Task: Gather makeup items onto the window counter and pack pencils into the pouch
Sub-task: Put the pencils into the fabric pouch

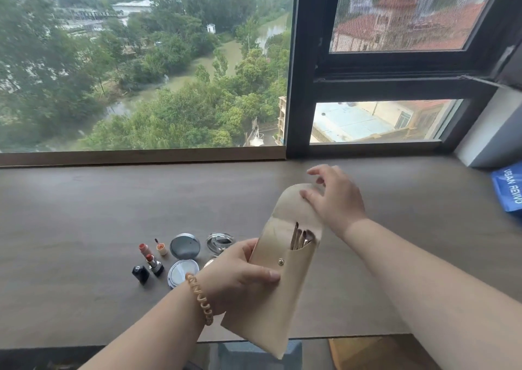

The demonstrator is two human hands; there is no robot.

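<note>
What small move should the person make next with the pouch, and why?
Probably fold the flap down and press it onto the snap. The pencils already stand inside the pouch, the left hand grips its body, and the right hand rests on the open flap.

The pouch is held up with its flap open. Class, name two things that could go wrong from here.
1. The pencils poke out of the pouch mouth; the flap under the right hand may catch on their tips and not reach the snap.
2. The left hand holds the pouch above the open lipstick; lowering it could knock that over.
</note>
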